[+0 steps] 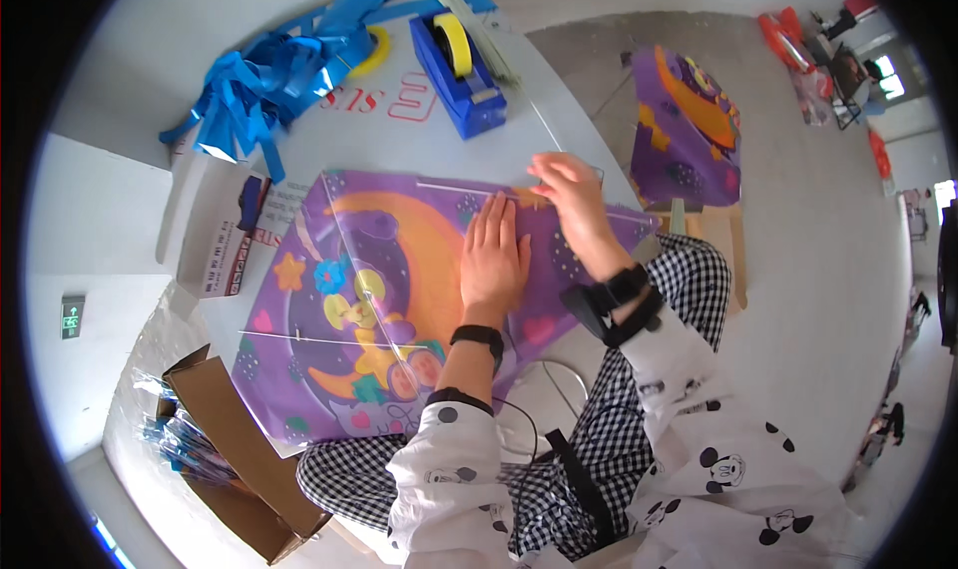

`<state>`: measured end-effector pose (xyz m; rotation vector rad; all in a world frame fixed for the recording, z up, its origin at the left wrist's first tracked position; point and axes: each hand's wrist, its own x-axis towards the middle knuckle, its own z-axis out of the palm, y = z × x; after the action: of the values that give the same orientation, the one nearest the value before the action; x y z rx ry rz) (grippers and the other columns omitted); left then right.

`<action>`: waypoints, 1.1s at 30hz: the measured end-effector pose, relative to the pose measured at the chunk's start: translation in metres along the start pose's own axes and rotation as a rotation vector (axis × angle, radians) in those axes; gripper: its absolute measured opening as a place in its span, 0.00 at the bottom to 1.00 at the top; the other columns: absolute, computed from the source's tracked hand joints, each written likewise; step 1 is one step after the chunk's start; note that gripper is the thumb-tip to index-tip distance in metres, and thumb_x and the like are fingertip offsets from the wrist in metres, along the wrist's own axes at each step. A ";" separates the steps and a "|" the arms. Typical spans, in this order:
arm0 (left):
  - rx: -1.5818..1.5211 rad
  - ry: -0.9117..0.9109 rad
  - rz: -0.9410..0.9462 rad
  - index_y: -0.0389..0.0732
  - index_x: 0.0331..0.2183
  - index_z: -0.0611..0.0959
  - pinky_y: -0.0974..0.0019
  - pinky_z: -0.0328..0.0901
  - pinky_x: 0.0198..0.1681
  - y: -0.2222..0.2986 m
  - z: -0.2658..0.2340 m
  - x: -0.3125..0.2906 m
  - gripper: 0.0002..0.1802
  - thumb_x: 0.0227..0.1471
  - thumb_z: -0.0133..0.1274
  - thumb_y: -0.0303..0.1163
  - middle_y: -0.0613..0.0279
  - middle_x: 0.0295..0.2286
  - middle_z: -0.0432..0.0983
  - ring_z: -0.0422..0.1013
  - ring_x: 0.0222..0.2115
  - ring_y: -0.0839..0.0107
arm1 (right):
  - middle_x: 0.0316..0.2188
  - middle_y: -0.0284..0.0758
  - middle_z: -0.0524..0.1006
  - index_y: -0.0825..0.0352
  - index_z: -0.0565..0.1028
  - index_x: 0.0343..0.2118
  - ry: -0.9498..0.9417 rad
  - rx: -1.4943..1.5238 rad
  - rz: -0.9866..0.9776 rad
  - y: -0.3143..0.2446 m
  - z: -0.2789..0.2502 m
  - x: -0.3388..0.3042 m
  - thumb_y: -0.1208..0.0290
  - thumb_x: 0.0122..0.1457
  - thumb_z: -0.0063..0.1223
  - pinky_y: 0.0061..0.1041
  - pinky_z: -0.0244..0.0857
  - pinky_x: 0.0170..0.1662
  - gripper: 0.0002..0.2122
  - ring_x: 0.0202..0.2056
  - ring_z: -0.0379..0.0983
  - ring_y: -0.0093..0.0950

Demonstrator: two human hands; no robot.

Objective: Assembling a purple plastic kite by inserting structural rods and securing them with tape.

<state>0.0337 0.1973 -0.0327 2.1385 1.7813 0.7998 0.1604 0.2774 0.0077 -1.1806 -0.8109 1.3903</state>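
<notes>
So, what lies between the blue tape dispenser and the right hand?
Only bare white table in the head view, crossed by a thin clear rod, between dispenser and right hand.

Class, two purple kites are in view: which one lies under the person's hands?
The large kite flat on the white table, pressed by the left hand and right hand; the other kite stands apart, untouched.

One head-worn fisheye view, looking steeply down from close above both hands onto the purple kite (399, 299) and white table (559, 130); rim edges bend.

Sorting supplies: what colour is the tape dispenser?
Blue tape dispenser, holding a yellow roll; head view.
</notes>
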 end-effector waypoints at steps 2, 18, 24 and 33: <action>-0.025 0.013 0.032 0.37 0.53 0.68 0.54 0.53 0.61 0.009 -0.001 0.010 0.26 0.54 0.49 0.36 0.54 0.56 0.62 0.58 0.58 0.57 | 0.33 0.30 0.76 0.67 0.76 0.37 0.099 -0.068 0.008 -0.017 -0.040 -0.024 0.74 0.56 0.55 0.19 0.67 0.31 0.06 0.32 0.74 0.21; 0.044 0.007 0.060 0.37 0.54 0.67 0.54 0.54 0.61 0.008 0.006 0.009 0.26 0.55 0.48 0.35 0.55 0.56 0.62 0.57 0.58 0.57 | 0.32 0.41 0.79 0.67 0.63 0.37 0.482 0.034 0.231 0.001 -0.027 -0.046 0.77 0.53 0.57 0.19 0.65 0.26 0.14 0.33 0.80 0.31; 0.043 0.015 0.056 0.37 0.54 0.67 0.55 0.54 0.60 0.006 0.004 0.007 0.26 0.54 0.48 0.35 0.54 0.55 0.63 0.58 0.58 0.57 | 0.28 0.41 0.76 0.69 0.62 0.34 0.507 0.062 0.230 0.007 -0.021 -0.042 0.82 0.50 0.58 0.18 0.66 0.20 0.14 0.27 0.80 0.32; 0.044 0.024 0.061 0.36 0.53 0.67 0.55 0.53 0.61 0.007 0.004 0.009 0.26 0.54 0.49 0.35 0.54 0.55 0.63 0.57 0.58 0.57 | 0.31 0.40 0.78 0.67 0.63 0.35 0.513 0.029 0.284 0.009 -0.024 -0.038 0.79 0.52 0.56 0.21 0.69 0.29 0.13 0.32 0.80 0.32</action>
<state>0.0421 0.2047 -0.0303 2.2301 1.7691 0.8119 0.1775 0.2357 0.0009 -1.5845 -0.2666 1.2300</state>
